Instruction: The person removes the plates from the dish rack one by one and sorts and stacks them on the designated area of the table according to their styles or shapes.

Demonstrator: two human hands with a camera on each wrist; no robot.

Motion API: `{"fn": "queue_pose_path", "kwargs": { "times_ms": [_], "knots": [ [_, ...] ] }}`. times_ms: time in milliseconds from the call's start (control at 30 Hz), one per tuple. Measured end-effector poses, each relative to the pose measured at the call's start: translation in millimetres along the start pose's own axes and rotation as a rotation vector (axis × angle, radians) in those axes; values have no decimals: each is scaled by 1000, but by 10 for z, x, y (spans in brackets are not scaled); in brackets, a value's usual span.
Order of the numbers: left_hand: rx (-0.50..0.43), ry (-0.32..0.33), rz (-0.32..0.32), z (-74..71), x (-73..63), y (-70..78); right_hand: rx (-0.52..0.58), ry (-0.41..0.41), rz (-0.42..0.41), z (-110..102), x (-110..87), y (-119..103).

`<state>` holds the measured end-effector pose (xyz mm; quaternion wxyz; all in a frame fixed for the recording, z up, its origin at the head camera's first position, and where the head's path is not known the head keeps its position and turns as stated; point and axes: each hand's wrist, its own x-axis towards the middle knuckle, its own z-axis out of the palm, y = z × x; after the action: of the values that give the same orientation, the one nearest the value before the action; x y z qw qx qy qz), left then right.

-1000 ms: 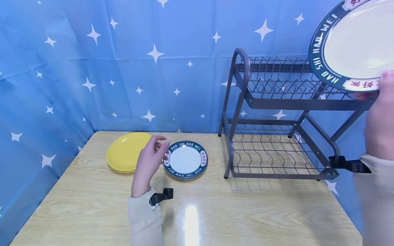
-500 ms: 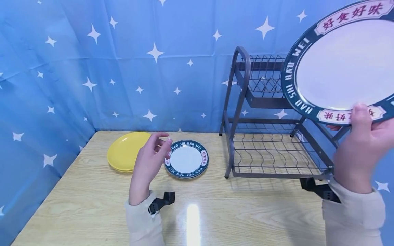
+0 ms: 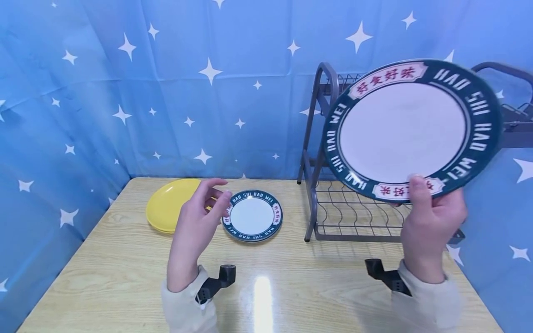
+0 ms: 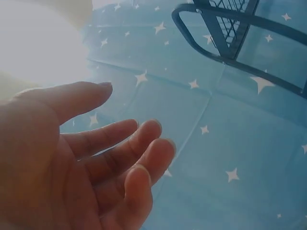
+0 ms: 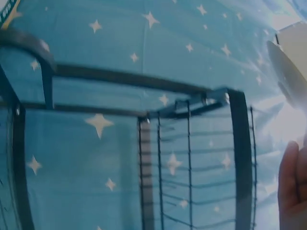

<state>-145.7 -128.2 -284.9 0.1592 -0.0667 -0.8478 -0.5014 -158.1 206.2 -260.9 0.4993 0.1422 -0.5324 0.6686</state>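
Note:
My right hand grips a white plate by its lower rim, thumb on the front face and fingers behind. The plate has a dark green lettered rim and is held up, tilted, in front of the dish rack, hiding much of its upper tier. My left hand hovers with loosely bent fingers and nothing in them; the left wrist view shows its bare palm. Just right of its fingertips lies another green-rimmed plate on the table. Yellow plates, stacked, are partly hidden behind this hand.
The dark metal rack has two wire tiers and stands at the back right of the wooden table. A blue curtain with white stars hangs behind and at both sides. In the right wrist view, rack bars cross the picture.
My right hand has carried the plate left and down from the upper right, so the whole plate shows in the head view. The left hand has shifted slightly toward me.

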Motion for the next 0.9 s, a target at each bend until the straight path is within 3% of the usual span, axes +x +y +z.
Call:
{"fn": "queue_pose_path", "kwargs": {
  "times_ms": [133,233,533,900],
  "knots": [
    [-24,-7,38,30,-31,68,-96,-106,19,76,-157,-3],
    [-35,-18,57,51,-52,112,-131,-142,46,114,-256,16],
    [-36,-37,66,113,-69,174,1,-181,92,172,-418,83],
    [-14,-70,116,195,-53,237,42,-375,127,269,-592,258]
  ]
}}
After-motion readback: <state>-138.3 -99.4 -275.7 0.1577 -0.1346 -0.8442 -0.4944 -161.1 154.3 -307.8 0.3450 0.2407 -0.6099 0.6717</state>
